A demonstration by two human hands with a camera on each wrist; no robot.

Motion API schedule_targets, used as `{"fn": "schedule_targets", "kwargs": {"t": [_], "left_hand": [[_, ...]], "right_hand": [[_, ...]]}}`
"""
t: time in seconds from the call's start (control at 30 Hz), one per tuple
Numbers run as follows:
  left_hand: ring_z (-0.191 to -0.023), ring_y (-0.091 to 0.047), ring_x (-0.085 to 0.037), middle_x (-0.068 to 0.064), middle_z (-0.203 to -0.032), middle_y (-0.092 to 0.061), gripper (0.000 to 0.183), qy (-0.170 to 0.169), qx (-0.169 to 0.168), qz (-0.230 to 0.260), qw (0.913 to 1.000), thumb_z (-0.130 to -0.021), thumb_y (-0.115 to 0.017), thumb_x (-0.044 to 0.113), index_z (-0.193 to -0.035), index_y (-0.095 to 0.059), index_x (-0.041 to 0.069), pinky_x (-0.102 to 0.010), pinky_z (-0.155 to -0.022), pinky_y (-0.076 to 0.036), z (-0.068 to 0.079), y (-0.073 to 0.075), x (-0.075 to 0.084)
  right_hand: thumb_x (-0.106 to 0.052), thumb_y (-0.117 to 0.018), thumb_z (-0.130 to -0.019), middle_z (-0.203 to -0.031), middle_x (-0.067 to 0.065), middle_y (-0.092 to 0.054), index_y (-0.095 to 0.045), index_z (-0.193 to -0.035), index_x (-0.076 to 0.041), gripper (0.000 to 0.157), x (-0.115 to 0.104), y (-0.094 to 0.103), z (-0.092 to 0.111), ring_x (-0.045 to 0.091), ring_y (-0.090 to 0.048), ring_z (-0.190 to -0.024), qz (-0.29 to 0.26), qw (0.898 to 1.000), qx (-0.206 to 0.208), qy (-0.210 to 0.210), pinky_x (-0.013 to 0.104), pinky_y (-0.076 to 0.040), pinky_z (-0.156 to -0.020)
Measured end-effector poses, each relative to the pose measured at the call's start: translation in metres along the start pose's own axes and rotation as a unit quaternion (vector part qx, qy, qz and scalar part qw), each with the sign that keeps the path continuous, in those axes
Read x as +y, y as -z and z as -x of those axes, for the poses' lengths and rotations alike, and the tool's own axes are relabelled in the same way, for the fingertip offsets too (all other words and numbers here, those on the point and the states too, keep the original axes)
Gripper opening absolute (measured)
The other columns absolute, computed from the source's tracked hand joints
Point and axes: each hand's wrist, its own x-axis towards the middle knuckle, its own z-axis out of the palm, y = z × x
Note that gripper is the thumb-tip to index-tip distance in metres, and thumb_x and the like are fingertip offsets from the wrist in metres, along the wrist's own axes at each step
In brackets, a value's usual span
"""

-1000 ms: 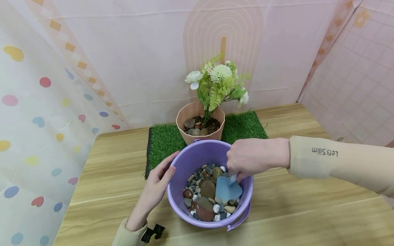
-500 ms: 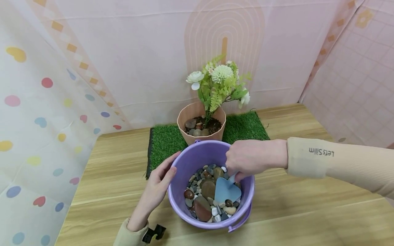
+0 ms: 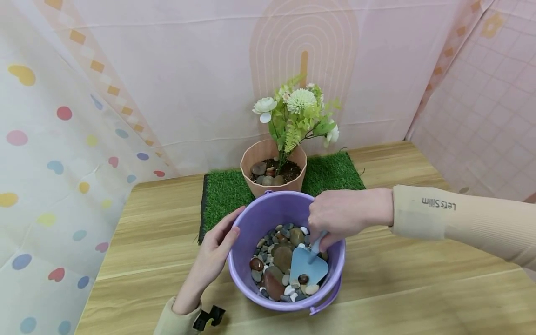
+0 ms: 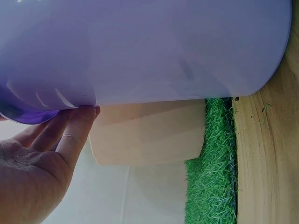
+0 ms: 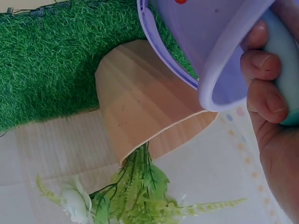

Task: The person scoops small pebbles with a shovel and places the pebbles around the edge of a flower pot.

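Through the head view I had the light blue hand trowel inside the purple bucket, in its right half, with the blade down among the river stones. The right hand was the nearer of the two hands and had the tool: its fingers were curled round the handle, which the right wrist view showed me close beside the rim. The left hand was at the opposite side, its fingers fairly straight against the outer wall and its thumb at the rim, there to steady the bucket, as I judged it. To my mind everything turned on the trowel's long axis: it ran from the grip down and back toward the wearer, leaning a little left, so the blade lay below and on the near side of the right hand, well apart from the left. A dark brown pebble sat at the blade's front edge, and I could not tell how securely. The peach flowerpot stood the other way, beyond the bucket's far rim, on an artificial grass mat on the desk, so the blade pointed away from it
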Motion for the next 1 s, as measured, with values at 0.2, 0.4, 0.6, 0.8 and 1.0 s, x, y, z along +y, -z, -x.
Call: {"fn": "schedule_targets", "kwargs": {"t": [0.2, 0.4, 0.6, 0.8, 1.0], "left_hand": [[-0.12, -0.062, 0.008, -0.026, -0.154, -0.056, 0.046, 0.002, -0.002, 0.0, 1.0, -0.112, -0.046, 0.013, -0.157, -0.048, 0.004, -0.018, -0.097, -0.056, 0.0, 0.0, 0.0], [-0.121, -0.062, 0.008, -0.026, -0.154, -0.056, 0.045, -0.005, -0.002, 0.002, 1.0, -0.112, -0.047, 0.012, -0.156, -0.049, 0.004, -0.017, -0.098, -0.056, 0.0, -0.002, -0.001], [-0.121, -0.062, 0.008, -0.026, -0.154, -0.057, 0.045, -0.01, 0.004, -0.002, 0.9999, -0.111, -0.047, 0.011, -0.156, -0.05, 0.004, -0.017, -0.097, -0.056, 0.0, -0.002, -0.002], [-0.121, -0.062, 0.009, -0.026, -0.154, -0.056, 0.045, -0.008, 0.002, 0.001, 1.0, -0.111, -0.047, 0.011, -0.156, -0.049, 0.003, -0.017, -0.098, -0.056, 0.0, -0.001, -0.001], [-0.122, -0.061, 0.009, -0.026, -0.154, -0.055, 0.045, -0.007, 0.002, 0.002, 1.0, -0.111, -0.047, 0.011, -0.156, -0.049, 0.003, -0.017, -0.098, -0.056, 0.0, -0.001, -0.001]], "right_hand": [[-0.038, -0.08, -0.09, -0.065, -0.011, -0.068, -0.074, -0.074, -0.025, 0.021, 0.004, 0.0, -0.002, 0.006, -0.053, -0.058, -0.014, 1.0, 0.0, 0.018, 0.021, -0.036, -0.052], [-0.036, -0.079, -0.092, -0.074, -0.013, -0.076, -0.083, -0.089, -0.025, 0.012, 0.008, -0.003, 0.0, 0.002, -0.056, -0.06, -0.053, 0.999, -0.006, 0.009, 0.018, -0.041, -0.056], [-0.035, -0.078, -0.093, -0.087, -0.012, -0.082, -0.086, -0.103, -0.023, 0.017, 0.01, -0.007, 0.002, -0.002, -0.068, -0.07, -0.119, 0.993, -0.001, -0.015, 0.015, -0.05, -0.063], [-0.035, -0.079, -0.094, -0.095, -0.013, -0.083, -0.085, -0.109, -0.024, 0.02, 0.012, -0.005, 0.004, -0.007, -0.07, -0.078, -0.177, 0.983, -0.006, -0.052, 0.014, -0.053, -0.069], [-0.036, -0.078, -0.095, -0.095, -0.013, -0.083, -0.085, -0.11, -0.024, 0.021, 0.015, -0.002, 0.004, -0.012, -0.059, -0.07, -0.212, 0.976, 0.001, -0.055, 0.013, -0.049, -0.067]]}}
